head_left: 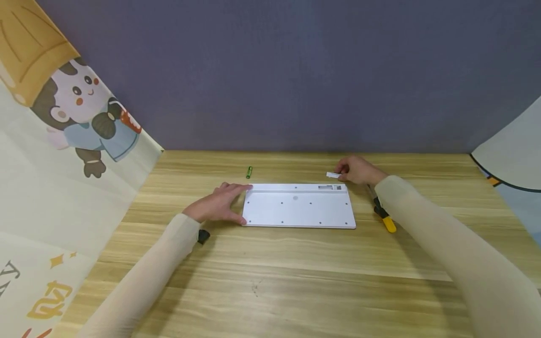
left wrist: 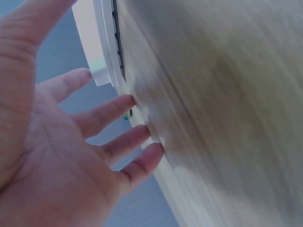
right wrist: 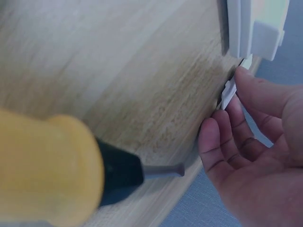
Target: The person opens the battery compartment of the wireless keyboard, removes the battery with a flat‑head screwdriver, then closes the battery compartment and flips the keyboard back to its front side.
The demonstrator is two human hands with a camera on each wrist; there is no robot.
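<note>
A white keyboard lies face down, with an uncovered battery compartment near its far right corner. My left hand is at the keyboard's left end, thumb and index finger touching near its two corners. In the left wrist view its fingers are spread and fairly straight. My right hand pinches a small white battery cover just beyond the keyboard's far right corner. Thumb and fingers hold the cover low over the table in the right wrist view.
A green battery lies behind the keyboard's far left corner. A screwdriver with a yellow and black handle lies right of the keyboard, beside the right forearm. A dark wall rises along the table's far edge.
</note>
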